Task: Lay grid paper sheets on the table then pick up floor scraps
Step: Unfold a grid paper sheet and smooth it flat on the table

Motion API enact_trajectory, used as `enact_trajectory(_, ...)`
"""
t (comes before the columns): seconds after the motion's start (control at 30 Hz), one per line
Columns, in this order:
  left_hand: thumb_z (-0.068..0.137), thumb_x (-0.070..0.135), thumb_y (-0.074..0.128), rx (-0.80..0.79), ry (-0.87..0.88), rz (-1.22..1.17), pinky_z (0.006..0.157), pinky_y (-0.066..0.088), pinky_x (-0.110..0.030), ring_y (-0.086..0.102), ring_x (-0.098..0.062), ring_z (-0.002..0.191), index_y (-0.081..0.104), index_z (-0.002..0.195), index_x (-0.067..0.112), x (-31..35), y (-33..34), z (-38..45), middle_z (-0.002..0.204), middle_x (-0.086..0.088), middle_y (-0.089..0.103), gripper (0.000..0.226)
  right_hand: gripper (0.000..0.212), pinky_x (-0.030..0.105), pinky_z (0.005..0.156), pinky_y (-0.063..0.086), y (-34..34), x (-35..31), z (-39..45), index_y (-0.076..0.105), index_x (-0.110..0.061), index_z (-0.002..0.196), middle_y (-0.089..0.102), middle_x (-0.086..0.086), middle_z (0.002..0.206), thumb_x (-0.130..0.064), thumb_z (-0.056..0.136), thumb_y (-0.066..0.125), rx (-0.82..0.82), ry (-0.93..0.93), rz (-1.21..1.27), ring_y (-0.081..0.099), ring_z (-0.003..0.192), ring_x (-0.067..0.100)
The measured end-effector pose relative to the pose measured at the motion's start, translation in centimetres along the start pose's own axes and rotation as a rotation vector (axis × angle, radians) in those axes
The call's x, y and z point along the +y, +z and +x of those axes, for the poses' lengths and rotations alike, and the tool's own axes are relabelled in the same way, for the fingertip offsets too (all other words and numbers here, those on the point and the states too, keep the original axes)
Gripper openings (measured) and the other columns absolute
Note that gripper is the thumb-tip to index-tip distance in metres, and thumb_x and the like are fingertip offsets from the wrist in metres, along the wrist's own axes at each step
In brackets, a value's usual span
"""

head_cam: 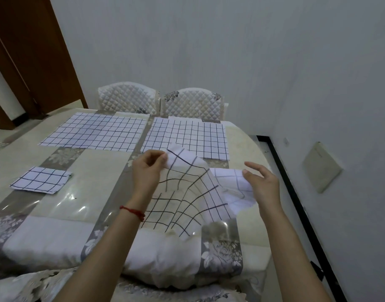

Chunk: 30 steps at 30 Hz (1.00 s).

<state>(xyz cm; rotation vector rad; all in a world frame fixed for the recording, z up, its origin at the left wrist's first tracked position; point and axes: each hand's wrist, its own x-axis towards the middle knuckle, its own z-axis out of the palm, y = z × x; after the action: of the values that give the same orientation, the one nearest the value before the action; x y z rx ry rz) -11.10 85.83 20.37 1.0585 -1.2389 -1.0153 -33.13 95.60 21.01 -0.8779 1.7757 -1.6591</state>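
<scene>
— Which step are you on?

— Laying sheets. Your left hand (148, 168) pinches the top corner of a grid sheet (187, 197), and your right hand (262, 184) holds its other corner with the thumb, fingers loosely spread. The sheet sags above the counter (95, 192), near its front edge.

— What's down already?

— Two large sheets (95, 134) at the back, a small one (40, 180) on your left.

— Next?

— Probably pull it taut, lower it flat below the back right sheet. Floor scraps wait.
</scene>
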Motion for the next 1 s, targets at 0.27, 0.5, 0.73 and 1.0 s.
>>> enact_trajectory(0.27,0.084,0.012,0.062,0.218,0.018,0.024,0.050,0.048,-0.009,0.057,-0.006,0.068,0.063,0.085,0.014,1.0,-4.0,3.4,0.074,0.004,0.060,0.002,0.020,0.018,0.060,0.046,-1.1,-0.2,1.5,0.068,-0.017,0.083,0.064,-0.004,0.080,-0.002,0.083,0.055,0.059,0.040,0.021,0.056,0.073,0.010)
enact_trajectory(0.5,0.085,0.018,0.061,0.359,-0.038,0.076,0.078,0.056,-0.047,0.061,-0.022,0.083,0.065,0.090,0.018,0.8,-7.6,4.7,0.079,0.003,0.063,0.007,0.017,0.020,0.051,0.046,-2.9,-0.9,2.5,0.068,-0.013,0.082,0.062,0.002,0.072,-0.002,0.083,0.056,0.175,0.012,0.078,0.058,0.049,0.004)
enact_trajectory(0.73,0.082,0.018,0.063,0.456,-0.114,0.170,0.086,0.054,-0.045,0.059,-0.021,0.082,0.066,0.088,0.015,-0.3,-8.9,6.5,0.086,-0.006,0.064,0.008,0.015,0.010,0.043,0.045,-2.6,-1.8,4.5,0.066,-0.014,0.082,0.068,-0.012,0.052,-0.005,0.084,0.054,0.179,-0.004,0.111,0.064,0.047,0.002)
enact_trajectory(1.0,0.080,0.010,0.059,0.415,-0.263,0.271,0.079,0.049,-0.033,0.057,-0.022,0.081,0.067,0.085,0.007,-4.4,-8.5,9.5,0.086,-0.008,0.064,0.010,0.033,0.038,0.084,0.053,1.0,1.0,9.0,0.062,-0.008,0.113,0.068,0.000,0.084,-0.018,0.082,0.057,0.116,0.077,-0.092,0.066,0.089,0.025)
